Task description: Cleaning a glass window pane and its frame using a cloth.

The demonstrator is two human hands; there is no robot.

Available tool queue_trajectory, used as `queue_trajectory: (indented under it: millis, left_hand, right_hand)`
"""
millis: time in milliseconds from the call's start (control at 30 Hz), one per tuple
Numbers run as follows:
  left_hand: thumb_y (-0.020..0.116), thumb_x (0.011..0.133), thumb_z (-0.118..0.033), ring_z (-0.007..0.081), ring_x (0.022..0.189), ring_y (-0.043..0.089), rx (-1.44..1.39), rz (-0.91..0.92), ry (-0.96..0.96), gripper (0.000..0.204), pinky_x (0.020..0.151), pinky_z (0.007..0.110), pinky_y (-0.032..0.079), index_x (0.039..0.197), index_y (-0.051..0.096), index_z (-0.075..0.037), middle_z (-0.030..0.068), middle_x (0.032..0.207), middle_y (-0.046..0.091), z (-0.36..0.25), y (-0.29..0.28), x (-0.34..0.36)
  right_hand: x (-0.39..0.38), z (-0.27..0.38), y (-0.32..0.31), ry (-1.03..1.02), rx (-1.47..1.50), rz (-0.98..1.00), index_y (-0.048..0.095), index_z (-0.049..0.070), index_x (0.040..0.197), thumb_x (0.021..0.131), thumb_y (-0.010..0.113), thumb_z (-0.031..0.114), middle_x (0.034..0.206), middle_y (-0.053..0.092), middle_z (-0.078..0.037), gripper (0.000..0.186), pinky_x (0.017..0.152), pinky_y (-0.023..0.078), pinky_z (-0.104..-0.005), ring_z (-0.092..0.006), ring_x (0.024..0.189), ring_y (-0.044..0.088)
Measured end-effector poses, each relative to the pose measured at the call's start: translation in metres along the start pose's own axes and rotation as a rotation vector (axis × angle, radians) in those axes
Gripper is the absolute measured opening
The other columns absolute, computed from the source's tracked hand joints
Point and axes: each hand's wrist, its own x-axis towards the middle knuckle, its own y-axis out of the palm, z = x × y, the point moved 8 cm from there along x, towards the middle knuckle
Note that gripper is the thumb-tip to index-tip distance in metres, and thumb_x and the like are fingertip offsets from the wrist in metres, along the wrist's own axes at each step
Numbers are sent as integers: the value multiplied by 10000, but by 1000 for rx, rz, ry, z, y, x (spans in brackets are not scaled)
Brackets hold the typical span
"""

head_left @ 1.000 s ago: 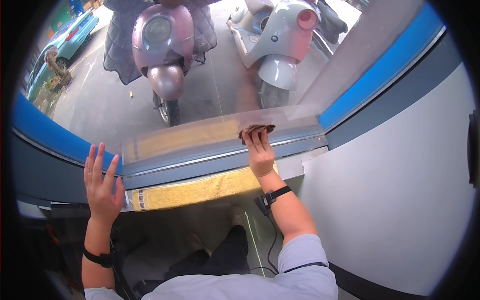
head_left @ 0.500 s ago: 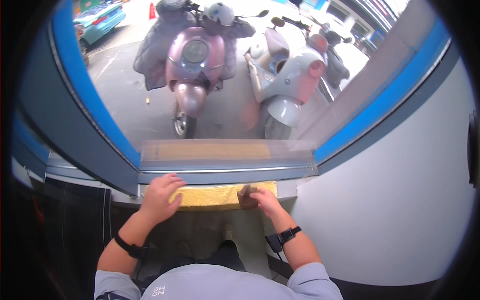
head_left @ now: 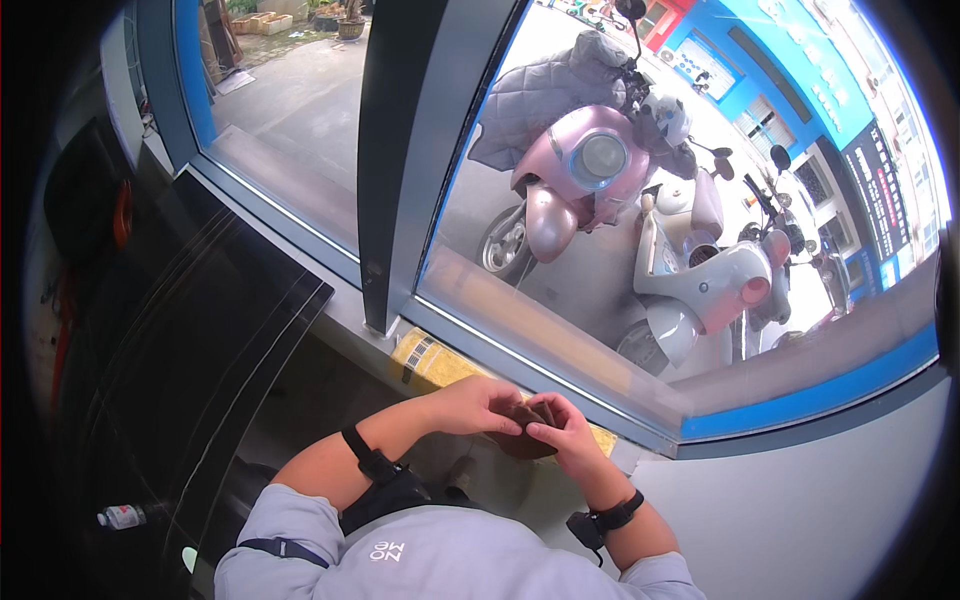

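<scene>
A small brown wallet-like item (head_left: 523, 446) is held between both my hands in front of the window. My left hand (head_left: 474, 406) pinches its left and upper side between thumb and fingers. My right hand (head_left: 572, 436) grips the right side, thumb at the near face. The item's top edge seems parted or folded; what is inside, if anything, cannot be made out. Behind and beneath my hands, a folded yellow towel (head_left: 437, 364) with a dark-striped end lies along the window ledge (head_left: 360, 338). My forearms partly cover it.
To the left stands a dark, shiny table (head_left: 170, 340) with a small bottle (head_left: 122, 516) lying on it. A grey window post (head_left: 408, 150) rises beyond the ledge. Through the glass are a pink scooter (head_left: 570, 165) and a grey scooter (head_left: 705, 290). A pale panel (head_left: 790, 510) borders the right.
My view has swung left, bringing the table and window post in. My left hand, empty and spread before, has joined my right on the brown item, which has lifted off the towel area.
</scene>
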Motion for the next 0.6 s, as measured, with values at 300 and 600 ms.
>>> queue_trajectory:
  millis: [300, 600]
  left_hand:
    - [707, 924, -153, 291, 1029, 664, 477, -717, 327, 364, 903, 382, 541, 1269, 641, -56, 126, 1095, 679, -66, -79, -73]
    - [704, 884, -94, 333, 991, 666, 453, -867, 220, 204, 870, 379, 543, 1079, 700, -33, 137, 1048, 691, -35, -108, -142]
  right_hand:
    - [56, 96, 12, -5, -80, -154, 665, -12, 1244, 1024, 637, 132, 1171, 723, -85, 264, 978, 548, -348, -184, 1054, 694]
    - [71, 441, 152, -2109, -1767, -850, 637, 87, 1387, 960, 704, 114, 1431, 608, -169, 433, 1111, 473, -485, -407, 1338, 559]
